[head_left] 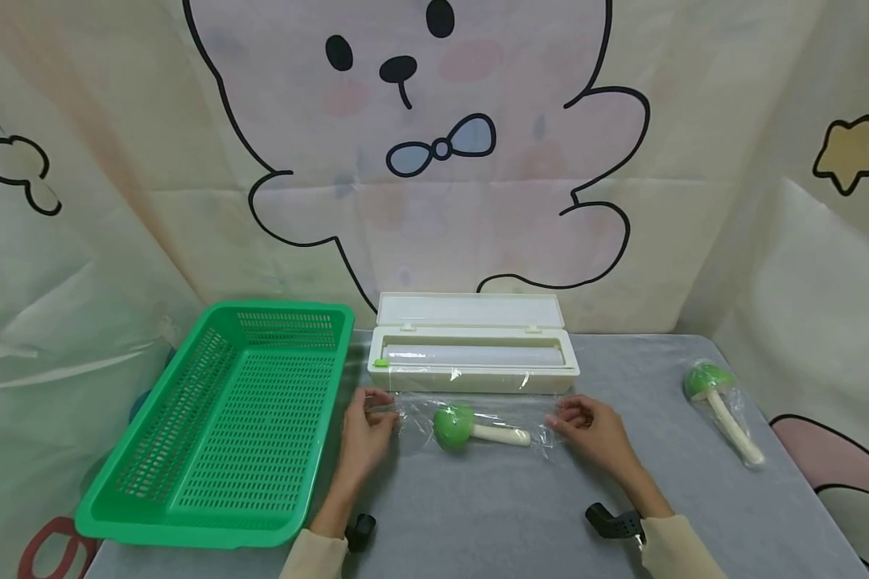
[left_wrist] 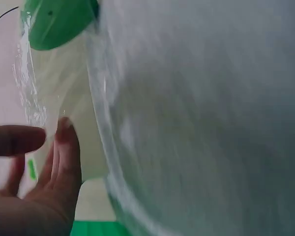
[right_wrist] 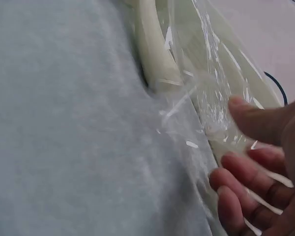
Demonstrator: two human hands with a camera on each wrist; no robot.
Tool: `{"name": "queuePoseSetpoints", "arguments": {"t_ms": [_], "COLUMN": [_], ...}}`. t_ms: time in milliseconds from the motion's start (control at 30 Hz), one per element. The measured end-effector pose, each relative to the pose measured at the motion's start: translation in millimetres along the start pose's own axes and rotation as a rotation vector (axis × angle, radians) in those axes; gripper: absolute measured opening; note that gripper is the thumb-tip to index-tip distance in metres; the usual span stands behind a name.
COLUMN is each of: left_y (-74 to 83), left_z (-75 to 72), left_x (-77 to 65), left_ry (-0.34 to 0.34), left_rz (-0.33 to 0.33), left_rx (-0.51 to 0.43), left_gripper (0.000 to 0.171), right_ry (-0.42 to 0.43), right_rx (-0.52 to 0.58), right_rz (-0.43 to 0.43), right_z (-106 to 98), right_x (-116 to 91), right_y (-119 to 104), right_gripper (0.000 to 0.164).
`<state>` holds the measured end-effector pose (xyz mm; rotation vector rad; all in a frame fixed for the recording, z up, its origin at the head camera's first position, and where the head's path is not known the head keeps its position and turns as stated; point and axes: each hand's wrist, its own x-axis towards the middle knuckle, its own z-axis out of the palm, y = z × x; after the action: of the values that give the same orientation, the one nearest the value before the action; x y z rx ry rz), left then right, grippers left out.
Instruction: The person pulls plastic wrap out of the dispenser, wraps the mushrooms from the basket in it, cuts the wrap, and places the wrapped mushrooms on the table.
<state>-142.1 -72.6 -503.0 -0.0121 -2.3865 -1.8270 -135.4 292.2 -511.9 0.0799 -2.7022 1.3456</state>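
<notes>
A mushroom-shaped object with a green cap and pale stem lies on its side, cap to the left. Clear cling film covers it and runs back to the white film dispenser, whose lid stands raised. My left hand is at the film's left edge, and the left wrist view shows film between thumb and index fingertips. At the other end, near the stem, my right hand is beside the film with thumb and fingers apart. Crinkled folds of film show there in the right wrist view.
A large green basket stands on the left of the grey-covered table. A second mushroom-shaped object, wrapped in film, lies at the far right. Scissors with a red handle show at the lower left. A printed curtain hangs behind.
</notes>
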Motion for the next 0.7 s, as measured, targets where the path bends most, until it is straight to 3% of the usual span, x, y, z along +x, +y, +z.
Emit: {"name": "queuePoseSetpoints", "arguments": {"t_ms": [167,267,400,500,567,700], "left_y": [-3.8,-6.5,-6.9,-7.5,-7.7,-6.3], "left_z": [-3.8,-3.3,-1.4,-1.1,-1.5,-4.1], "left_x": [-8.1,-9.8,-8.3,-5.7,-4.5,-5.2], "left_ry": [-0.128,-0.202,-0.21,-0.197,-0.198,-0.257], "left_rz": [0.286,0.374,0.417,0.453,0.477,0.457], "left_rx": [0.394,0.536,0.579,0.577,0.591,0.593], "left_gripper": [0.049,0.063,0.065,0.059,0.055,0.06], "right_ry": [0.02,0.013,0.011,-0.016,-0.04,-0.058], "right_rx": [-0.005,-0.02,-0.004,-0.061,-0.148,-0.299], "right_rz": [-0.148,-0.249,-0.351,-0.408,-0.433,-0.484], "right_z": [5,10,16,19,19,20], "right_x": [-11,-16,-20,-23,-24,-24], "right_y": [-5,-9,-11,-11,-12,-12], "right_gripper": [0.046,0.065,0.099,0.11,0.104,0.072]}}
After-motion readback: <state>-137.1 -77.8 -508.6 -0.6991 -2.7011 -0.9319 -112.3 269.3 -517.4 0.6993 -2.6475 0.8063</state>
